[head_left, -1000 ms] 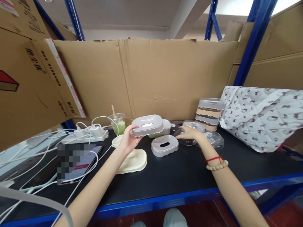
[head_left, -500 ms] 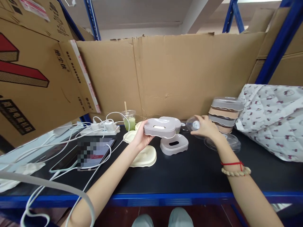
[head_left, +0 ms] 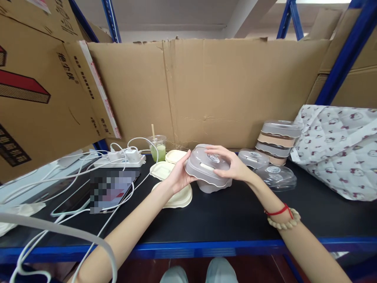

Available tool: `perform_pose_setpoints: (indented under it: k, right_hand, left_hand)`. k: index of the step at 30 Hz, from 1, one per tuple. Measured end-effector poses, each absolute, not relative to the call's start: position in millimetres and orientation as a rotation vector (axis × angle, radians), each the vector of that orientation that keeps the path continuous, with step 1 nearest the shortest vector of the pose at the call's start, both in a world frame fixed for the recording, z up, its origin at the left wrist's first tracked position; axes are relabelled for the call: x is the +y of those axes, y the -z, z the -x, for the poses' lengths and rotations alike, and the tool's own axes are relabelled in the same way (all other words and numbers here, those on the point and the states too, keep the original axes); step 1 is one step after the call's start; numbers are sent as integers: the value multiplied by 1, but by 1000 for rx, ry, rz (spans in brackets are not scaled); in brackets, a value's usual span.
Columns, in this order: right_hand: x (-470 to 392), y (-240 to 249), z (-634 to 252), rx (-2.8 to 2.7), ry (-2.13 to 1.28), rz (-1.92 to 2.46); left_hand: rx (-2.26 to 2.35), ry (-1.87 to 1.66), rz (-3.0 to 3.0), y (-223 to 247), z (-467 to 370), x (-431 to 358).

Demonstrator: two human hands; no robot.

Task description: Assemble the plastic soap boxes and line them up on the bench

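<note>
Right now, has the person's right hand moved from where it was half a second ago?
Yes: the right hand has moved left, away from the stack of grey and peach oval plastic boxes, and now holds a clear domed plastic cover.

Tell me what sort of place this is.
Probably a makeshift workstation in a storeroom or workshop, though the wider room is barely visible. Signs: blue metal rack posts around a black work surface, and a large cardboard sheet standing as its back wall.

Shows a black desk (head_left: 235, 222), blue along its front edge (head_left: 188, 248); grey in the held box (head_left: 199, 171); grey alternating with peach in the rear-edge stack (head_left: 275, 139); figure-patterned white bag (head_left: 338, 145).
</note>
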State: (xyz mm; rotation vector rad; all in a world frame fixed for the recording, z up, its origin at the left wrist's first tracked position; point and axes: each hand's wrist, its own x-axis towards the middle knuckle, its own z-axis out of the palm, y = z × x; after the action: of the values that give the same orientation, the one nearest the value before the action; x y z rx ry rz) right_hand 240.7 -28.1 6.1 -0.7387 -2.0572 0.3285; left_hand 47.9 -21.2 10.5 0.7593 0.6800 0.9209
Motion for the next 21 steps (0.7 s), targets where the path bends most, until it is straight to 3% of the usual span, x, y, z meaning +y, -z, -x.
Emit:
perform_pose_setpoints:
  k: [10, 14, 21]
  right_hand:
    - [-27, -2, -238, -2133, -352, 659]
    - [-27, -3, -231, -1905, -403, 743]
    - [-28, 0, -214, -1364, -1003, 1026]
  left_hand:
    - [666, -985, -834, -5, -47, -19]
    - [672, -1048, -826, -3, -47, -18]
    - [536, -1240, -861, -7, -47, -18]
